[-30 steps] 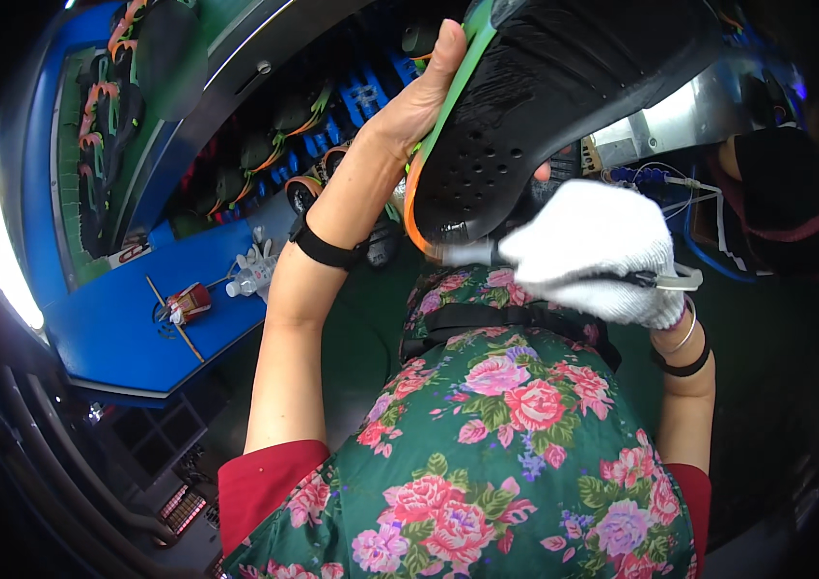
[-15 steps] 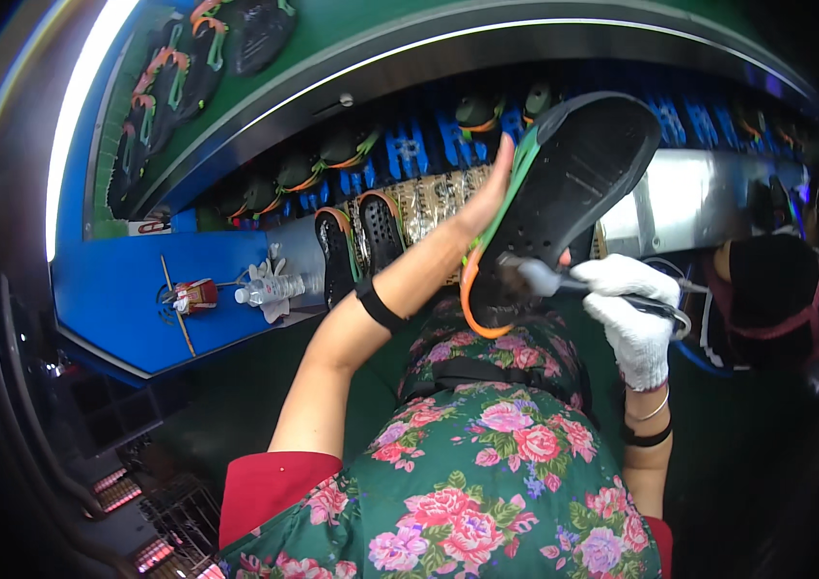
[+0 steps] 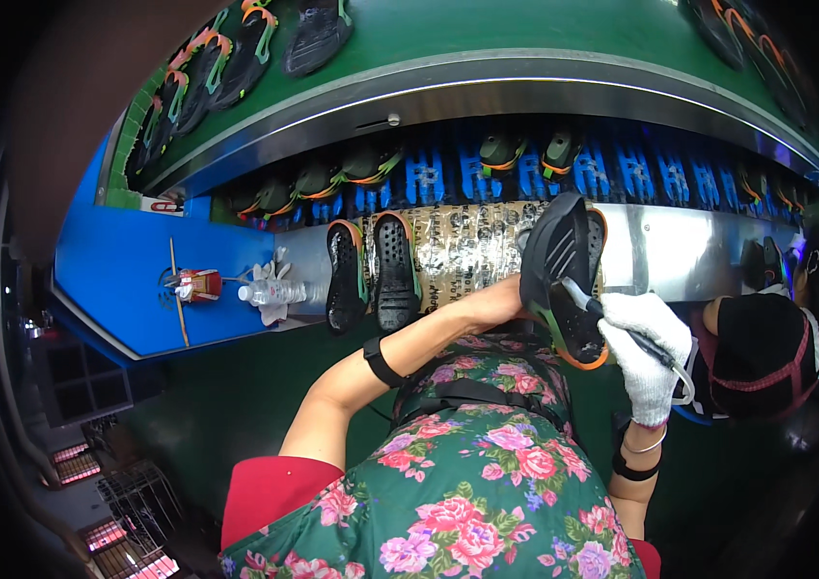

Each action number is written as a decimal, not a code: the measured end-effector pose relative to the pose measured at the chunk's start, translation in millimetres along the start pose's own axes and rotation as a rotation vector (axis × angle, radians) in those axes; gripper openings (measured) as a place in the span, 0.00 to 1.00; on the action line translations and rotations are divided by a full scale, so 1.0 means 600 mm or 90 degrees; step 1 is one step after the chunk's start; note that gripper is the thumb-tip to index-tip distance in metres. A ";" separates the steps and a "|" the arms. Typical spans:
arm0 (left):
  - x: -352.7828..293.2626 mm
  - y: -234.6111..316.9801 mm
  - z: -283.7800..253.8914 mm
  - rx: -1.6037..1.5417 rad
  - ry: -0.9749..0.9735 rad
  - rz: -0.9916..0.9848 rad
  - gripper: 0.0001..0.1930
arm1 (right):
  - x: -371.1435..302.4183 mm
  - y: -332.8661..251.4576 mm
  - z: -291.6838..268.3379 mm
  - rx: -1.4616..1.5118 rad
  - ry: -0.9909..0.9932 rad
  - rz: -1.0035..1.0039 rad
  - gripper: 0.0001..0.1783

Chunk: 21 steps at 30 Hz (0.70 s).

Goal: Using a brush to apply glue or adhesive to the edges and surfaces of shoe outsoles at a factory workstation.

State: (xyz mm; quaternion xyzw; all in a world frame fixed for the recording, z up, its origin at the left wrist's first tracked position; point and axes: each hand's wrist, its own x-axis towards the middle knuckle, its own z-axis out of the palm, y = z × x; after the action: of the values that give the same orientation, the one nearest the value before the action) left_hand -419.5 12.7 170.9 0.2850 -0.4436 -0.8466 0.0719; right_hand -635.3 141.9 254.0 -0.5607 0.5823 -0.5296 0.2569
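Note:
My bare left hand [image 3: 498, 302] grips a black shoe sole [image 3: 558, 259] with a green and orange rim, held up in front of my apron. The sole is tilted, so ridges on its side show, and it hides most of my fingers. In a white knitted glove, my right hand [image 3: 649, 352] is closed around a brush [image 3: 614, 318] with a dark handle. The brush's pale tip lies against or just over the sole; I cannot tell which. Left of it, two black perforated soles [image 3: 395, 273] with coloured rims stand on the bench.
A metal bench [image 3: 672, 246] has printed brown tape along its middle. Behind it runs a rack with blue holders [image 3: 424, 179] and several shoe parts. More soles lie on the green conveyor [image 3: 525, 34]. A plastic bottle [image 3: 279, 292] stands left; another person [image 3: 757, 352] is at the right.
The sole has turned from its perforated face toward its ridged side and come lower. My left hand has moved down behind it. The brush has shifted along the sole with my right hand.

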 end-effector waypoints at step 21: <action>-0.024 -0.064 0.025 -0.842 -0.228 0.079 0.30 | -0.018 -0.052 0.054 -0.092 0.096 -0.062 0.14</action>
State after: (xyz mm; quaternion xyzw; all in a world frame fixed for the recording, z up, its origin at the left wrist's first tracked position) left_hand -410.8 51.4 152.9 0.0109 0.1461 -0.9679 0.2043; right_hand -591.9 147.2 269.0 -0.5638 0.6089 -0.5389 0.1449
